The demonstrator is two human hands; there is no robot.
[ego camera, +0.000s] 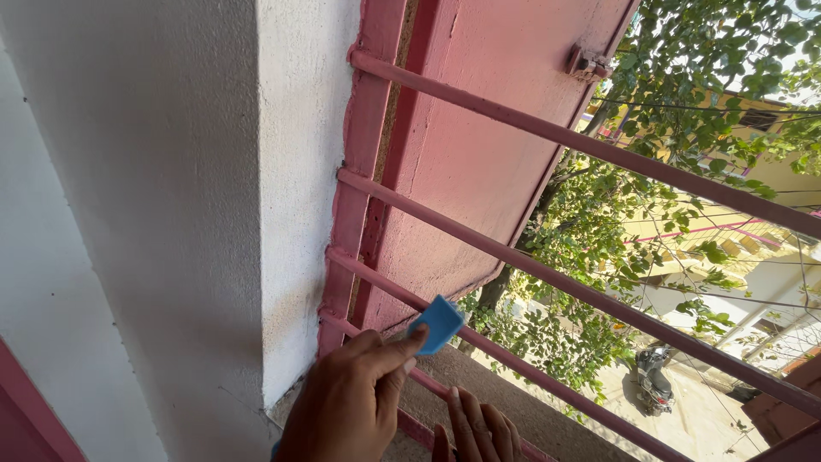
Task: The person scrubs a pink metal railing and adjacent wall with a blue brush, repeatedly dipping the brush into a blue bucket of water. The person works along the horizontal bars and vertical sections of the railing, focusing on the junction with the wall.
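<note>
Fingers of the left hand (pixel 346 406) pinch a small blue scraper (pixel 439 322) at its lower corner, its flat edge lying against a pink window bar (pixel 479 338) just above the fingertips. Just right of those fingers and lower, the right hand (pixel 479 432) rests with its fingers stretched out loose on the grey sill (pixel 513 402), gripping nothing. Beyond the fingertips the open pink shutter (pixel 479 145) leans outward, with a white wall (pixel 291 197) to their left.
</note>
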